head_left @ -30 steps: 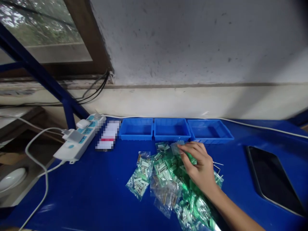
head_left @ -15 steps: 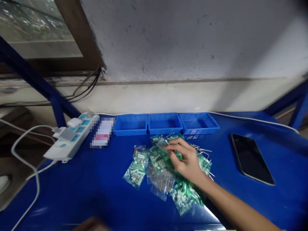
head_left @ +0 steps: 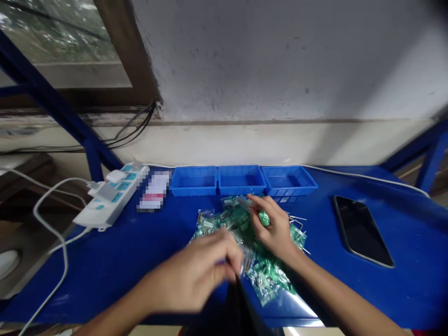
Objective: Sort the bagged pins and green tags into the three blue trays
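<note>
My left hand (head_left: 203, 268), blurred by motion, is pinched on the top of a black, limp sheet-like thing (head_left: 241, 308) that hangs down over the table's front edge. Whether it is a bag or a cloth cannot be made out. Above the far side of a heap of small clear-and-green plastic packets (head_left: 262, 282), my right hand (head_left: 275, 226) has thumb and fingers closed on one small clear packet (head_left: 244, 201). Small metal-looking strips show inside several packets of the heap. My left forearm and hand cover the heap's left front part.
Three blue trays (head_left: 241, 190) stand in a row at the back. Thin metal rods (head_left: 297, 218) stick out right of the heap. A black phone (head_left: 362, 231) lies on the right. On the left are a white power strip (head_left: 112, 196) with cables and a pixelated card (head_left: 154, 191).
My left hand has come up from the bottom edge to the front of the heap, with the black thing in it. My right hand keeps its packet, almost in place. The view has shifted slightly.
</note>
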Demonstrator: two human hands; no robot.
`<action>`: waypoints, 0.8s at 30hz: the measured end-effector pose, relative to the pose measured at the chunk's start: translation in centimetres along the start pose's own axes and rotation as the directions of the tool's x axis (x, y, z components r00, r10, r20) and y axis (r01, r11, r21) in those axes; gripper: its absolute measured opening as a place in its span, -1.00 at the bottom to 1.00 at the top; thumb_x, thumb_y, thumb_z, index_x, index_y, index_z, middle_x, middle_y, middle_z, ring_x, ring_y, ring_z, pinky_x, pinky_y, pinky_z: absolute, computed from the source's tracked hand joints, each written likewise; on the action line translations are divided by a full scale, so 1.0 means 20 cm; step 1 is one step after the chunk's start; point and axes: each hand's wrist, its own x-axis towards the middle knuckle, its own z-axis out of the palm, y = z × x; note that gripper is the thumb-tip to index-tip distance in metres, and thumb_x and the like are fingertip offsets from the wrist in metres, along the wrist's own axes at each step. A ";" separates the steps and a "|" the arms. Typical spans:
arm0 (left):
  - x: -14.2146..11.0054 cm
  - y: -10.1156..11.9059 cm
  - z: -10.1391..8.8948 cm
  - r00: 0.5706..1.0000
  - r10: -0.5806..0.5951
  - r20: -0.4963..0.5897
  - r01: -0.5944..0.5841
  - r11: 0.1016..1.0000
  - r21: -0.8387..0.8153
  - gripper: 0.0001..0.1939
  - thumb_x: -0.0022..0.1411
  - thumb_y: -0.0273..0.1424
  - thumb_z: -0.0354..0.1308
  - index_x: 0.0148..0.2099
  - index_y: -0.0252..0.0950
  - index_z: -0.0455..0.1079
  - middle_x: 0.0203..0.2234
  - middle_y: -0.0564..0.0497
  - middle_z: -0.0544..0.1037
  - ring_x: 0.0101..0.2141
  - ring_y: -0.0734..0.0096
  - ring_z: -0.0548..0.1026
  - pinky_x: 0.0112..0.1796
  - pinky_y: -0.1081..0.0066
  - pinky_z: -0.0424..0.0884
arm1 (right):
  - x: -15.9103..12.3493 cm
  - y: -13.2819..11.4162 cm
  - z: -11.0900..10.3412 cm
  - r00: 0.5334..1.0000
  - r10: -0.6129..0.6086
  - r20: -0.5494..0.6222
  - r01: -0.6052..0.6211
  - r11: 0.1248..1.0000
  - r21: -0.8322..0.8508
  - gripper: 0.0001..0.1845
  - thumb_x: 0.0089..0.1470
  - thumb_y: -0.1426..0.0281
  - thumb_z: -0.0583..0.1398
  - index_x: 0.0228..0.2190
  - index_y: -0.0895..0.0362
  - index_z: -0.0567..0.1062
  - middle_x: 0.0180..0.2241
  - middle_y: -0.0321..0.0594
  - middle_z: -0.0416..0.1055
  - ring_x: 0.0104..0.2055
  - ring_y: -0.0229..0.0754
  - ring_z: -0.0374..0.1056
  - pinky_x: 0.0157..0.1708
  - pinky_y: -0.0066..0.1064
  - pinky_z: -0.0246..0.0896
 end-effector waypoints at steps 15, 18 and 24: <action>0.25 -0.50 -0.01 0.851 -0.410 -0.328 0.181 0.815 -0.550 -0.72 0.18 -0.27 0.13 -0.10 -0.30 0.36 -0.43 0.01 0.44 -0.45 0.50 0.40 -0.51 0.52 0.28 | -0.01 0.00 0.00 0.989 -0.143 -0.022 0.143 0.989 -0.025 -0.70 -0.03 0.63 0.12 -0.34 0.02 0.50 -0.30 -0.20 0.24 -0.24 -0.16 0.23 -0.30 -0.26 0.22; 0.21 -0.49 0.01 0.794 -0.282 -0.539 0.077 0.926 -0.370 -0.85 0.20 -0.34 0.11 -0.22 -0.31 0.38 -0.51 0.06 0.42 -0.49 0.52 0.39 -0.45 0.49 0.33 | 0.00 -0.01 0.00 0.996 -0.062 0.069 0.061 0.998 0.010 -0.74 0.02 0.56 0.11 -0.29 0.05 0.51 -0.30 -0.19 0.27 -0.24 -0.15 0.22 -0.26 -0.23 0.19; 0.25 -0.50 0.06 0.678 0.205 -0.706 -0.059 0.973 0.225 -0.82 0.20 -0.56 0.06 -0.26 -0.23 0.45 -0.24 -0.02 0.43 -0.25 0.42 0.45 -0.24 0.36 0.43 | 0.04 -0.04 -0.03 0.949 0.198 0.244 -0.264 0.924 0.276 -0.62 0.18 0.17 -0.01 -0.26 0.11 0.51 -0.30 -0.15 0.30 -0.22 -0.13 0.29 -0.23 -0.24 0.23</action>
